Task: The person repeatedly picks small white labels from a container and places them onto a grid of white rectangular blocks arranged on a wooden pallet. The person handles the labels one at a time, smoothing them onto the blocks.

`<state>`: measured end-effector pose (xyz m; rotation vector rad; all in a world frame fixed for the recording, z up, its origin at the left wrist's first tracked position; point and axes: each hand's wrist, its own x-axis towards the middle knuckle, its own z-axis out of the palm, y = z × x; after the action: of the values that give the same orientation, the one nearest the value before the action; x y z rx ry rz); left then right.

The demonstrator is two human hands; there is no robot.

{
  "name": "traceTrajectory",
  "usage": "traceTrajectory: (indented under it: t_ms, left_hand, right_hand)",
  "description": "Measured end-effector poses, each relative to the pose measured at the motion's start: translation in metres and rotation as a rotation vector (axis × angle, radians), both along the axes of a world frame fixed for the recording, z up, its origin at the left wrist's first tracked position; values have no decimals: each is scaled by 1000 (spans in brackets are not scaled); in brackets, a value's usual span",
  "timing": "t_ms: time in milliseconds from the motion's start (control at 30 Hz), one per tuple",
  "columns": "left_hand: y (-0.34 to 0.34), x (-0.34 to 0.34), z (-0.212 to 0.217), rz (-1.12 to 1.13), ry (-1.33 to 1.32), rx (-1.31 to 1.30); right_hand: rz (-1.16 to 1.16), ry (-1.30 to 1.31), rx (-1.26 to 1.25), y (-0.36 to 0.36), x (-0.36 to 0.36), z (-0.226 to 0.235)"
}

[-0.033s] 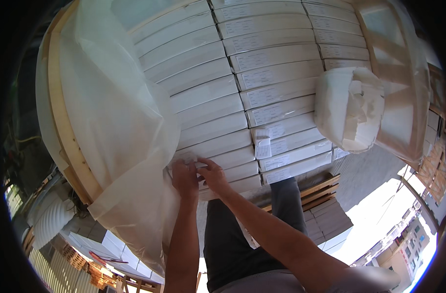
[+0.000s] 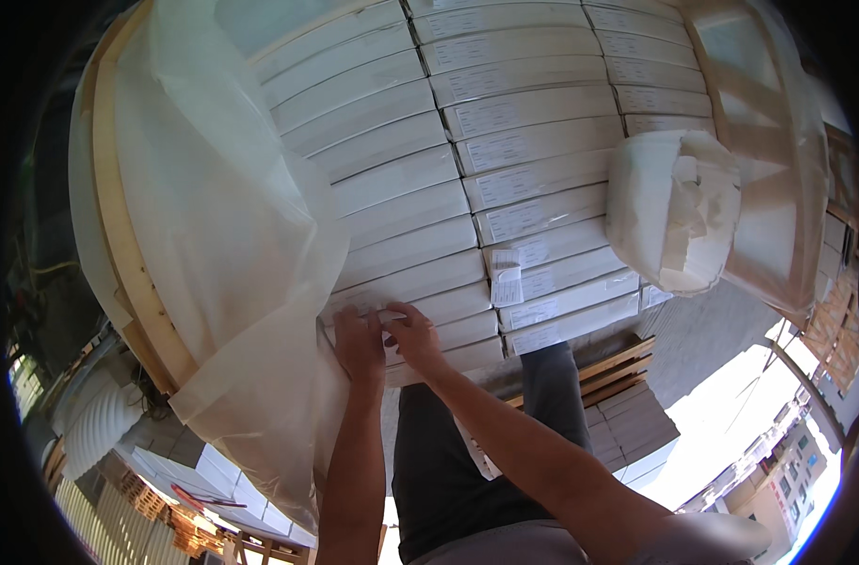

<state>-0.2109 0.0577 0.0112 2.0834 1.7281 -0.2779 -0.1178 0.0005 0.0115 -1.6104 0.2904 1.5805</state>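
My left hand and my right hand are close together in front of the lower left boxes of a stack of long white boxes. Both have their fingers bent inward, almost meeting. A small pale bit shows between the fingertips, too small to name. A sheet of translucent plastic film hangs down the left side of the stack, its edge right beside my left hand and forearm. Printed labels mark the ends of the middle boxes, and a loose paper slip is stuck low among them.
A roll of white wrapping material rests against the stack at right. Wooden frame boards edge the left side under film. Wooden slats and grey boxes lie low behind my legs. White boxes stand at lower left.
Both hands have shifted slightly, and the right fingers have curled a little differently. The film edge beside them has moved slightly. The boxes and the roll stay put.
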Motion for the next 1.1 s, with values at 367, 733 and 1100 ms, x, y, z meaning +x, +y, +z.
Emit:
traceTrajectory:
  t_ms: [367, 733, 1100]
  left_hand:
    - [30, -32, -18, 804, -670, -215]
    - [-1, -24, 15, 760, -549, -315]
    - [-49, 59, 203, 876, -1141, -1365]
  right_hand:
    - [234, -55, 243, 68, 24, 1]
    - [413, -434, -70, 0, 57, 10]
    - [626, -293, 271, -60, 116, 219]
